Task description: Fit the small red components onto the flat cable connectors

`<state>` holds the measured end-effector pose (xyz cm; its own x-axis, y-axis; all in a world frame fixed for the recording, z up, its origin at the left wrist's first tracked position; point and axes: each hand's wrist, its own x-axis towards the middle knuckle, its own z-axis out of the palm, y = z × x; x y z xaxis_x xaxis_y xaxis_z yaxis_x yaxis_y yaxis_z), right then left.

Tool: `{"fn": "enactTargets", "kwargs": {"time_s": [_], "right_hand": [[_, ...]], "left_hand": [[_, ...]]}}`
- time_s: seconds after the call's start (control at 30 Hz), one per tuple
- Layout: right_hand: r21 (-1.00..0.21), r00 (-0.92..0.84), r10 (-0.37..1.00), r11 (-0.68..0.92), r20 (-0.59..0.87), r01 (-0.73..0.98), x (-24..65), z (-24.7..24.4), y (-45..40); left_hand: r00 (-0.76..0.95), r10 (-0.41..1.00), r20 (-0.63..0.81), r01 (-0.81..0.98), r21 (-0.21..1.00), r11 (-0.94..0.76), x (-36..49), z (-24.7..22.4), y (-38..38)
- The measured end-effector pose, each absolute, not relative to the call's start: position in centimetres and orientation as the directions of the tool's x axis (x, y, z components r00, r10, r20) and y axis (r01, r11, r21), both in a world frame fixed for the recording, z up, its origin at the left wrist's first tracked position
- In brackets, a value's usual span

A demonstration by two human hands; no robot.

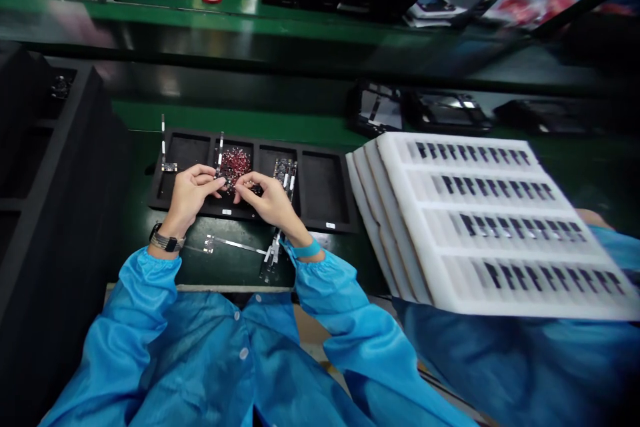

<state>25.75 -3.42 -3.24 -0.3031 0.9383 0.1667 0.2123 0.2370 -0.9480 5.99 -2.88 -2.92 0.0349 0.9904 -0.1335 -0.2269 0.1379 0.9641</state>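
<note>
My left hand point(193, 197) is closed in a pinch on a small circuit board with a flex cable point(221, 152) that sticks up from the fingertips. Close beside it, my right hand point(267, 199) has thumb and finger pinched together; what they hold is too small to tell. Both hands are over a black compartment tray point(327, 190), at the compartment with many tiny red and silver parts point(236, 163). Another board with an upright flex cable point(169, 167) rests on the tray's left part. More boards point(284, 170) lie in the compartment right of the red parts.
Loose flex cables point(273, 250) and a small board point(209, 243) lie on the green bench before the tray. A stack of white foam trays point(440, 267) with rows of black parts stands at right. Black foam point(65, 167) rises at left. Black devices point(377, 107) lie behind.
</note>
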Motion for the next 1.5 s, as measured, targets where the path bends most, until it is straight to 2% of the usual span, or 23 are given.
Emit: {"fn": "enactTargets", "kwargs": {"time_s": [0.2,0.47,0.63,1.0,1.27,1.5], "right_hand": [[-0.957,-0.281,0.943,0.233,0.178,0.176,25.5,-3.9,-3.3],[-0.932,-0.300,0.934,0.271,0.193,0.242,25.7,-4.1,-3.5],[-0.936,-0.292,0.935,0.272,0.202,0.225,25.6,-4.0,-3.6],[-0.951,-0.278,0.952,0.195,0.125,0.239,25.6,-3.8,-3.7],[-0.984,-0.324,0.938,0.159,0.124,0.085,26.2,-3.0,-3.6],[-0.997,-0.334,0.941,0.072,0.063,0.013,26.0,-3.0,-3.7]], "left_hand": [[0.064,0.987,-0.148,-0.214,0.964,0.158,6.4,-3.1,-3.0],[0.057,0.986,-0.159,-0.195,0.966,0.167,6.4,-2.8,-3.1],[0.055,0.987,-0.149,-0.168,0.973,0.157,6.4,-2.7,-3.1],[0.049,0.992,-0.114,-0.095,0.988,0.118,6.5,-3.0,-3.2],[0.137,0.975,-0.174,-0.181,0.963,0.197,6.5,-2.6,-3.3],[0.141,0.966,-0.215,-0.215,0.946,0.242,6.5,-2.6,-3.4]]}}
